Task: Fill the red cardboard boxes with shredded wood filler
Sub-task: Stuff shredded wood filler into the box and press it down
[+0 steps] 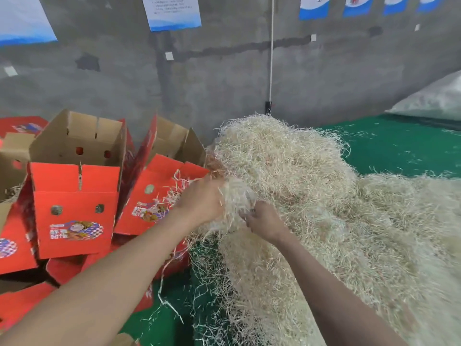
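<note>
Right now both hands are sunk in the near edge of the heap of wood filler, which spreads from twelve round to five o'clock over the green mat. The left hand and the right hand each have their fingers curled round one clump held between them. The fingertips are buried in strands, so I cannot tell how deep either hold goes.

What I watch is the bearing: every red box lies toward nine o'clock of the clump, on the left hand's side, so that hand is the nearer one. The leaning box sits just beside the left knuckles, its mouth tipped toward eleven o'clock. The upright box stands beyond it with its flaps open. I judge the clump must go left and up over a rim.

Near walls hide both box floors, so I cannot tell how full they are. Loose strands run from clump to heap, and more boxes are cut off at the left edge.
</note>
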